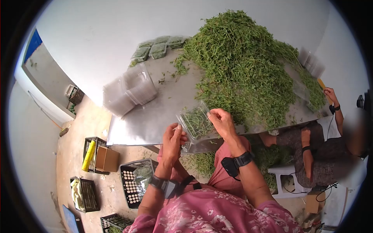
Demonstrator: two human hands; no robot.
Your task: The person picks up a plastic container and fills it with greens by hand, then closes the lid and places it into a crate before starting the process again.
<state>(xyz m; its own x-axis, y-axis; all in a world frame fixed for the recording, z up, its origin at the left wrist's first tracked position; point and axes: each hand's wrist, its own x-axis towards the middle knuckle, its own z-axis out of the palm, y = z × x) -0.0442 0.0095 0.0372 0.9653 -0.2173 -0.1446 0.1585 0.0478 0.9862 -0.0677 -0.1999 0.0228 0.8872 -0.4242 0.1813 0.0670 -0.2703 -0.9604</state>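
Observation:
A clear plastic container [196, 123] with green herbs inside is held between my two hands over the table's front edge. My left hand [174, 140] is closed at its left side, thumb and fingers near the rim. My right hand [222, 122] pinches its right edge. Just behind the container rises a large heap of green herbs [241, 66] on the metal table [132, 130]. Stacks of empty clear containers [130, 89] stand to the left on the table. Several filled, closed containers [158, 50] sit at the table's back left.
Another person [330, 143] sits at the right, with a hand [330, 94] near a yellow object. A black crate [134, 186] holding packed containers stands on the floor at the left. Farther left are a crate with a cardboard box [107, 159] and another crate [89, 194].

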